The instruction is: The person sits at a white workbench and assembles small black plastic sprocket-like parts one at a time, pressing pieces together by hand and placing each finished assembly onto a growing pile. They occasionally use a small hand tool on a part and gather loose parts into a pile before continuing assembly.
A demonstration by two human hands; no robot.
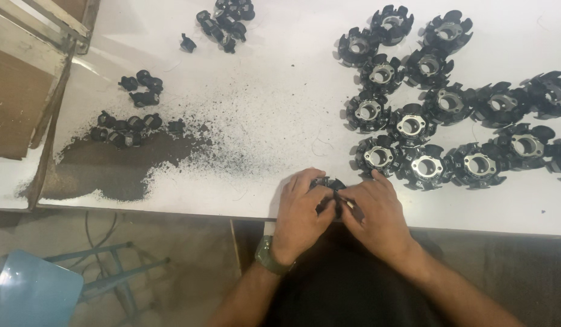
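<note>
Black plastic everywhere on a white table [268, 121]. Both hands meet at the near edge, about 6 o'clock in the view. The left hand [301, 209] (a watch on its wrist) and the right hand [377, 212] are pressed close together, fingers curled around one black round part [332, 184]; only its top rim shows between the knuckles. A thin light-coloured piece sits at the right fingertips, too small to identify.

Progress, judged from the layout: a cluster of finned rings [435, 115] with pale metal centres spreads from 1 to 3 o'clock, well over a dozen laid side by side, many touching. These look like the handled lot. Small black clips [129, 128] lie in loose groups at 9 to 10 o'clock, with another heap [227, 21] at 12 o'clock, so plenty of small stock remains. A dark patch of dust and crumbs [117, 166] fans out from 8 o'clock toward the centre.

Packaging: a brown flat box or board [17, 100] at 10 o'clock, off the table corner; no label legible. No signs visible. A pale blue stool seat [32, 290] shows at 7 o'clock on the floor.
</note>
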